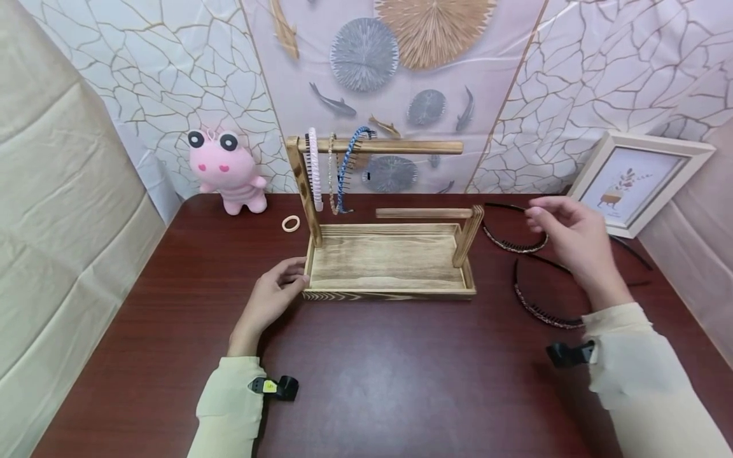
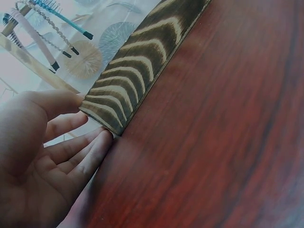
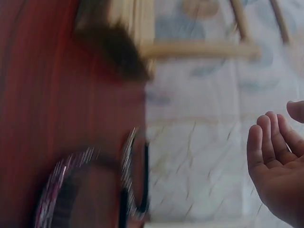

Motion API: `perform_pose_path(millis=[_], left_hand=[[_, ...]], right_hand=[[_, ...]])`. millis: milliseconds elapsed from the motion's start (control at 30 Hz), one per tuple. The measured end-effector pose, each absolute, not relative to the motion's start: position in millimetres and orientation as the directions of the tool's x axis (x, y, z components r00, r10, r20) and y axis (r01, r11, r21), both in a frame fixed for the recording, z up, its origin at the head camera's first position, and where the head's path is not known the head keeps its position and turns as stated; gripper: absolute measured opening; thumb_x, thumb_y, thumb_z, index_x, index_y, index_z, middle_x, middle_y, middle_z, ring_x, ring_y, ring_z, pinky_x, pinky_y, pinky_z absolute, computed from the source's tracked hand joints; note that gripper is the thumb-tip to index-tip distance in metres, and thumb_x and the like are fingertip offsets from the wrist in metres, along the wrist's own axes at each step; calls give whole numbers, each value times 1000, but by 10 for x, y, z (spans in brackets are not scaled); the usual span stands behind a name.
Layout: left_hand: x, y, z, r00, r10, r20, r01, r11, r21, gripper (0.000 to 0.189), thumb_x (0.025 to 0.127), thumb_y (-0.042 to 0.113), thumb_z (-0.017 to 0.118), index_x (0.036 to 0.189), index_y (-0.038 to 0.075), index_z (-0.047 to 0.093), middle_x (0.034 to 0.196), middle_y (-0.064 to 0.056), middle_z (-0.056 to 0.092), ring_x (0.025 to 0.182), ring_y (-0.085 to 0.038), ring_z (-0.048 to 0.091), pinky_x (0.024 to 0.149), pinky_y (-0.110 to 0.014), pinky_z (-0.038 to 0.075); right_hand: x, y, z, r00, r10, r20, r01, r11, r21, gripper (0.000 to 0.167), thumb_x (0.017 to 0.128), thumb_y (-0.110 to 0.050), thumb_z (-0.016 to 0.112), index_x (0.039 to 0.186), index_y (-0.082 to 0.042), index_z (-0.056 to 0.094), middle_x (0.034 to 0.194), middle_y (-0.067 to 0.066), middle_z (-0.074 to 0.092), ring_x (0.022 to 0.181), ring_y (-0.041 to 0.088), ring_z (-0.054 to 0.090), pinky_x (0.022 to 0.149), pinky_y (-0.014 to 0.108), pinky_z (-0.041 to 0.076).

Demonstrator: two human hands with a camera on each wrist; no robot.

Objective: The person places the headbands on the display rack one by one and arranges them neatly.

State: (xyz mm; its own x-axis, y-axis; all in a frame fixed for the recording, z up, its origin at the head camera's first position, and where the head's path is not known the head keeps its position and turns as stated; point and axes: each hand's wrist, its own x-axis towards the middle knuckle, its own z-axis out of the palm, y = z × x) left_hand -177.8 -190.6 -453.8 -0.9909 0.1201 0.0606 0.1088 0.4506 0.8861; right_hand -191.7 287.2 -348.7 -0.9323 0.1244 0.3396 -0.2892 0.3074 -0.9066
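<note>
A wooden rack (image 1: 389, 295) with a tray base and two bars stands on the table. My left hand (image 1: 275, 289) grips its left front corner, thumb at the rim and fingers against the end wall (image 2: 102, 111). On the upper bar hang a pink headband (image 1: 314, 168), a gold beaded headband (image 1: 331, 175) and a blue headband (image 1: 346, 168). My right hand (image 1: 575, 245) is raised at the right, holding nothing, its fingers (image 3: 268, 140) bent slightly. Below and beside it lie dark toothed headbands, one near the rack (image 1: 515, 248) and one nearer me (image 1: 546, 316).
A pink plush toy (image 1: 226, 168) sits at the back left, with a pale ring (image 1: 291, 223) between it and the rack. At the back right a framed picture (image 1: 635, 181) leans upright. The lower bar (image 1: 424, 214) juts leftward from its post. Patterned cloth (image 1: 206, 70) hangs behind the table.
</note>
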Motion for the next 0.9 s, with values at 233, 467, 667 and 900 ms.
perform_pose_path(millis=[233, 467, 667, 900], left_hand=[[-1774, -1897, -4534, -992, 113, 55, 101, 452, 886, 40, 96, 18, 66, 134, 11, 60, 113, -12, 70, 104, -22, 66, 89, -32, 51], [-1769, -1909, -4527, -993, 109, 49, 93, 455, 886, 39, 96, 19, 66, 134, 12, 60, 112, -10, 70, 104, -21, 65, 90, -35, 51], [-1642, -1807, -4265, -992, 118, 44, 93, 444, 891, 39, 96, 10, 63, 134, 1, 58, 114, -21, 68, 105, -31, 65, 91, -41, 50], [-1653, -1788, -4258, -992, 117, 50, 97, 445, 890, 39, 96, 6, 62, 134, -4, 56, 115, -26, 67, 106, -37, 64, 92, -45, 49]], right_hand=[[-1916, 3466, -3753, -945, 208, 252, -88, 579, -811, 15, 97, -23, 65, 104, -10, 70, 74, -36, 61, 69, -14, 57, 63, 7, 44], [-1912, 3880, -4026, -960, 170, 221, -9, 773, -634, 36, 97, -29, 61, 112, 2, 67, 75, -47, 46, 73, -16, 44, 67, 13, 35], [-1862, 4078, -4184, -975, 134, 180, 4, 814, -580, 35, 97, -31, 62, 113, 0, 67, 78, -43, 44, 73, -18, 42, 66, 18, 36], [-1875, 4223, -4273, -993, 61, 99, -1, 850, -526, 31, 96, -25, 64, 111, 3, 68, 77, -10, 68, 67, -10, 47, 60, 18, 37]])
